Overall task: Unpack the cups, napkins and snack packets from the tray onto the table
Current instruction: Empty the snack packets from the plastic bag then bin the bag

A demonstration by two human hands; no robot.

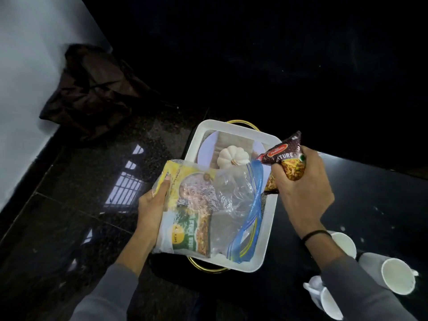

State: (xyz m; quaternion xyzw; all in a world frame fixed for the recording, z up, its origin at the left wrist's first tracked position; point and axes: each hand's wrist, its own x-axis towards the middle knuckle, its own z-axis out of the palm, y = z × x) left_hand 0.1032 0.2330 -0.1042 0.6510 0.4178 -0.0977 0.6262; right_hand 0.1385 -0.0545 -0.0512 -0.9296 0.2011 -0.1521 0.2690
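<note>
A white tray (268, 237) with gold handles stands in the middle of the view. My left hand (150, 205) grips the left edge of a clear zip bag (222, 200) with a blue seal, held over the tray. Inside the bag lie a yellow snack packet (185, 179) and a green one (196, 230). My right hand (301, 191) grips a dark red snack packet (284, 158) above the tray's right rim. A small white pumpkin (234, 156) sits in the tray's far end. Three white cups (397, 278) lie on the dark table (370, 193) at the lower right.
A crumpled dark brown bag (92, 91) lies on the floor by the white wall (25, 89) at upper left. Glossy dark floor tiles (69, 216) fill the left side. The tray rests on a dark stool or seat beside the table.
</note>
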